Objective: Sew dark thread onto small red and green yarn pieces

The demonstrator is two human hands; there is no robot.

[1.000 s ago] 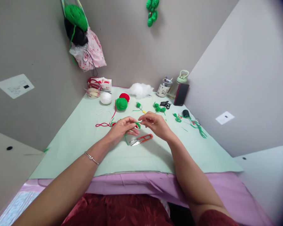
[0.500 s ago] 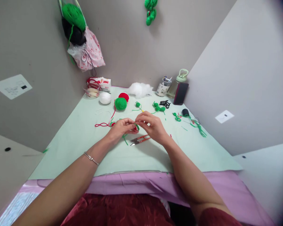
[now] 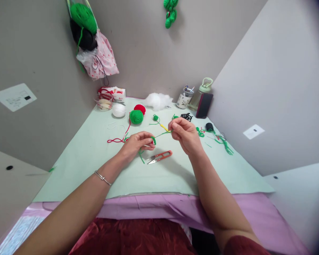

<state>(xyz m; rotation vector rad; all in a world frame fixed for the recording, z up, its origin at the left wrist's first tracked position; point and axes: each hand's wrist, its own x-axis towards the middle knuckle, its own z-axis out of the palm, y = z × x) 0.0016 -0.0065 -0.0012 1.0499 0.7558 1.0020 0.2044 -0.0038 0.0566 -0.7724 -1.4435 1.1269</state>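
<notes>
My left hand is closed in a pinch on a small green crocheted piece just above the pale green mat. My right hand is raised to the right of it, fingers pinched on a green yarn strand stretched taut between the two hands. Red-handled thread snips lie on the mat below and between the hands, untouched. A loose green yarn tail hangs under the left hand.
Behind the hands sit a green yarn ball, a red yarn ball, a white ball, white stuffing, a pen cup, a bottle and small green pieces. Walls enclose three sides.
My right hand has moved up and to the right away from the left hand, drawing the green strand out taut. The left hand has stayed in place with the green piece.
</notes>
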